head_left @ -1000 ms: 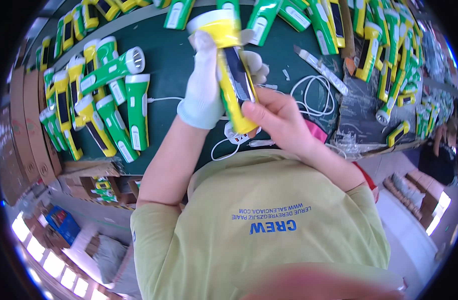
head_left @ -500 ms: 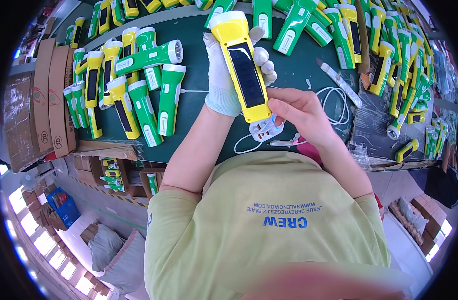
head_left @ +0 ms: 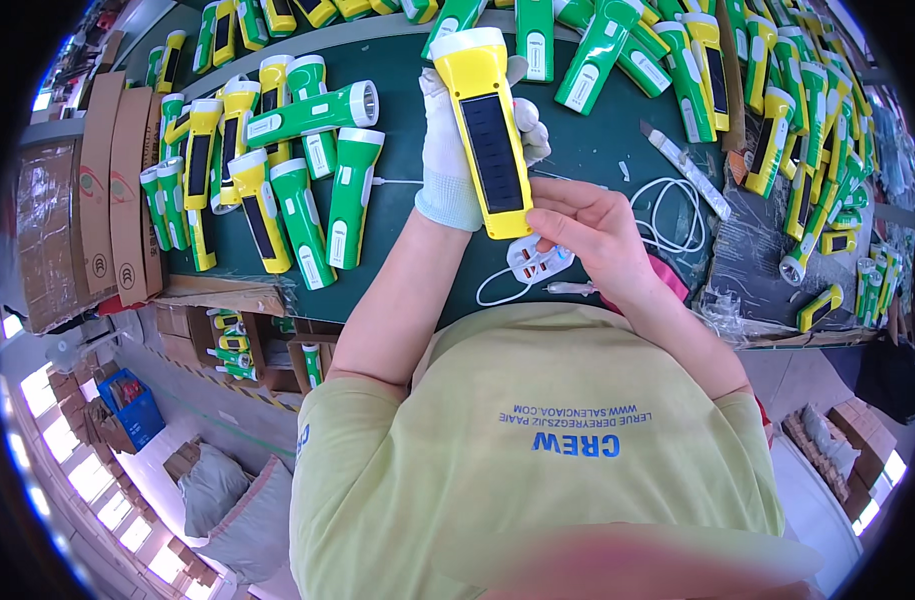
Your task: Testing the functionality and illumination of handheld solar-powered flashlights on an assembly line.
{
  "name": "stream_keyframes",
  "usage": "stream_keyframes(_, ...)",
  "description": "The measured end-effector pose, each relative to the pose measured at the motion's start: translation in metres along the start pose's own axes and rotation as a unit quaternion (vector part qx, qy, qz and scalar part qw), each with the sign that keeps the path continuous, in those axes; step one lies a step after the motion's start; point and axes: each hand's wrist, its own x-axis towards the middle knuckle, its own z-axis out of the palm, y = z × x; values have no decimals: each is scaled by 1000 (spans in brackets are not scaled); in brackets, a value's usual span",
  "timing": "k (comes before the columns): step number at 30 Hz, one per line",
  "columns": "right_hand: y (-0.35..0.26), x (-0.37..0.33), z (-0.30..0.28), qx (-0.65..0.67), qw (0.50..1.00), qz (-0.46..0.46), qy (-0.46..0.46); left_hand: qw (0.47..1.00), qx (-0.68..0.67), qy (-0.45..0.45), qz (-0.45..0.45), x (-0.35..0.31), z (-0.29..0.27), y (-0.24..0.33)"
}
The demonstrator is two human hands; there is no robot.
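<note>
One yellow solar flashlight [head_left: 492, 145] we hold, gloved left hand [head_left: 447, 140] with fingers clamped round it, bare right hand [head_left: 595, 230] at its tail, that grip unclear.

Shows bright yellow on the held flashlight [head_left: 488, 135], white on its head rim [head_left: 467, 42], and black on its panel [head_left: 495, 165]. Also shows white on the glove [head_left: 445, 135], with pale blue cuff [head_left: 447, 204]; dark green on the desk [head_left: 582, 140]; light yellow-green with blue print [head_left: 577, 443] on the shirt [head_left: 517, 370]; strong blue on the crate [head_left: 135, 412].
</note>
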Motion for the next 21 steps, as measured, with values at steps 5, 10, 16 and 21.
stream_keyframes(5, 1, 0, -1, 1, 1000, -7, -7, 1000, 21, -13, 6, 3, -4, 0)
stream_keyframes(10, 0, 1, -2, 5, 1000, 2, -14, 1000, -2, 16, 8, 1, 1, -1)
stream_keyframes(16, 4, 4, -2, 3, 1000, -19, -2, 994, 71, 66, 50, 1, 4, -3)
stream_keyframes(21, -4, 12, 2, -315, 930, -172, 80, 960, 223, 100, 139, -3, 16, -16)
